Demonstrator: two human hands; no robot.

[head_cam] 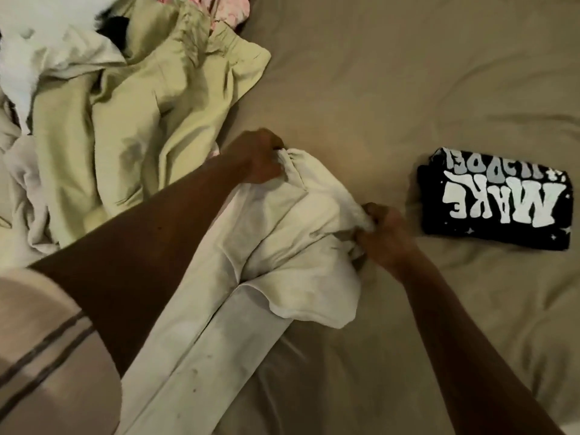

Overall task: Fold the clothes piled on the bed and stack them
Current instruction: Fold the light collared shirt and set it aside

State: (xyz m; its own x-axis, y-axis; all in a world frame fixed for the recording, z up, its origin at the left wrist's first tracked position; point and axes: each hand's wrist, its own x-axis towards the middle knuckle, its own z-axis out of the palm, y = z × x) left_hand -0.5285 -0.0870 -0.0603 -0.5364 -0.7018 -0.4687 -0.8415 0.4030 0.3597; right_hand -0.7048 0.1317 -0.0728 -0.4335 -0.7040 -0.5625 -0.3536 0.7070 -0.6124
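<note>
The long cream cotton trousers (282,246) lie across the middle of the tan-sheeted bed (392,73). Their two legs run side by side toward the person and the waist end is bunched up between the hands. The left hand (257,158) has its grip closed on the far corner of the waistband, and the right hand (384,237) pinches the near corner, so both hold cloth. The step seems to be squaring the waist before folding. To do it well, the corners should be drawn apart until the band is taut, and the rumpled seat shaken flat. The legs then need to lie exactly one on the other before the hems are brought up. Just to the left sprawls the unfolded pile. Its largest piece is a crumpled pale green garment (125,120), and white pieces (40,58) and a scrap of pink patterned cloth (229,7) lie behind it. Its edge lies just beside the left hand, so the trousers could catch on it. A folded black T-shirt with white lettering (496,202) lies to the right, near the right hand, and looks to be the start of the stack.
</note>
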